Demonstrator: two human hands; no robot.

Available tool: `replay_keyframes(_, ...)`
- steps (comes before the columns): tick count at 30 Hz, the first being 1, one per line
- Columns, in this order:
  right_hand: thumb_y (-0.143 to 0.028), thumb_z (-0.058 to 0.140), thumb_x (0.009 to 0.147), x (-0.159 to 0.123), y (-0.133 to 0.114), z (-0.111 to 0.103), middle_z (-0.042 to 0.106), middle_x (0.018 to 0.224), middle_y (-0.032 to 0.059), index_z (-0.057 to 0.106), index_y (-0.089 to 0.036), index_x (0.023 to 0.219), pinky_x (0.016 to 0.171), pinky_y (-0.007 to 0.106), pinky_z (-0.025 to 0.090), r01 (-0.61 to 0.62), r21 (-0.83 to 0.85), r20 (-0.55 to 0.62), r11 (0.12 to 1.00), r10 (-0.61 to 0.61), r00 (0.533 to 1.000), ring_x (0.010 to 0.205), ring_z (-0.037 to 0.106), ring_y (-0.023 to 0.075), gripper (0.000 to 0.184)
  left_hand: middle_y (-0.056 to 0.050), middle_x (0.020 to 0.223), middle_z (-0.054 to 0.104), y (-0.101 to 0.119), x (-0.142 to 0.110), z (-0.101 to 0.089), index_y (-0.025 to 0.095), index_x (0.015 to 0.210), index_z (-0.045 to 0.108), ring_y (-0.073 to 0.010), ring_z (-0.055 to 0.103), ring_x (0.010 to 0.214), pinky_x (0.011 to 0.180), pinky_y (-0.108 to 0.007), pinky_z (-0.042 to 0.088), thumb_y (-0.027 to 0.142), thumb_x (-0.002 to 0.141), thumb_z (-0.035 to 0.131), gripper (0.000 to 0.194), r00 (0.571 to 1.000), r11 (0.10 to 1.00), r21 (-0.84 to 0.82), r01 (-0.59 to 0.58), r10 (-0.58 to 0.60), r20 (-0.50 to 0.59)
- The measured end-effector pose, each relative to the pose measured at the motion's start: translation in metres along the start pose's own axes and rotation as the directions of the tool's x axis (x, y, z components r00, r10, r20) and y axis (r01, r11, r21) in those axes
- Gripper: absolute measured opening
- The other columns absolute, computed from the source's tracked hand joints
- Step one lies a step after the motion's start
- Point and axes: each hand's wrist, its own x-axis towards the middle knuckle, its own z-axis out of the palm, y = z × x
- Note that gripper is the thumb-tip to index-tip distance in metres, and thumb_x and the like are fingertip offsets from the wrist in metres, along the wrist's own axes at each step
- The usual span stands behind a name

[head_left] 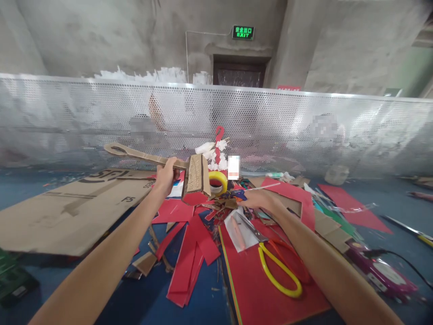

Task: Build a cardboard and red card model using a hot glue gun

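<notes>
My left hand (pixel 167 176) is closed round the handle of a cardboard hammer (pixel 195 174), holding it above the table. Its long handle ends in a loop at the left; its block head has a red lower face. My right hand (pixel 255 199) reaches into the clutter at the middle, beside a small blue and orange thing (pixel 239 195). Its fingertips are too small and mixed with the scraps to tell whether they grip anything. A roll of yellow tape (pixel 218 180) stands just right of the hammer head. Scissors (pixel 280 271) with yellow and red handles lie under my right forearm.
Red card strips (pixel 184 266) and cardboard scraps cover the middle. A large cardboard sheet (pixel 67 212) lies left, a red board (pixel 250 289) in front. A purple device (pixel 382 271) with a black cord sits right. A perforated metal screen (pixel 287 131) runs behind.
</notes>
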Motion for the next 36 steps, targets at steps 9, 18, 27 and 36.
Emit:
replay_keyframes(9,-0.037,0.083,0.072,-0.024,-0.044,-0.021,0.066,0.065,0.0065,0.063,-0.021,0.070,0.065,0.033,0.046,0.052,-0.134,0.001,0.990,-0.052,0.999,0.069,0.067,0.0287,0.025,0.005,0.047,0.044,-0.005,0.004,-0.003,0.022,0.064,0.052,-0.0087,0.038,0.037,0.034,-0.021,0.025,0.043,0.077,0.062,0.026,0.998,0.996,0.070,-0.062,0.060,0.034)
replay_keyframes(18,-0.081,0.047,0.087,-0.069,-0.144,0.049,0.076,0.091,0.0218,0.073,-0.012,0.100,0.075,0.044,0.054,0.288,-0.345,0.185,0.893,-0.236,0.954,0.089,0.073,0.0397,0.075,0.004,0.049,0.044,-0.007,0.006,-0.006,0.022,0.064,0.055,-0.0094,0.037,0.039,0.035,-0.022,0.027,0.041,0.077,0.062,0.024,0.996,0.995,0.059,-0.085,0.087,-0.025)
replay_keyframes(27,-0.065,0.063,0.088,-0.059,-0.133,0.063,0.074,0.112,0.0201,0.068,-0.013,0.114,0.081,0.038,0.053,0.292,-0.284,0.246,0.913,-0.225,0.943,0.104,0.072,0.0369,0.058,0.003,0.051,0.047,-0.011,0.009,-0.011,0.022,0.065,0.058,-0.0100,0.041,0.041,0.036,-0.021,0.030,0.045,0.077,0.062,0.026,0.995,0.993,0.080,-0.090,0.093,-0.026)
replay_keyframes(36,-0.030,0.074,0.085,-0.044,-0.122,0.046,0.074,0.084,0.0018,0.067,-0.020,0.095,0.064,0.025,0.040,0.348,0.026,0.196,0.937,-0.346,0.918,0.081,0.069,0.0197,0.016,0.003,0.048,0.045,-0.002,0.004,-0.012,0.020,0.065,0.064,-0.0102,0.039,0.039,0.035,-0.022,0.027,0.041,0.077,0.060,0.025,0.996,0.991,0.093,-0.092,0.094,-0.010)
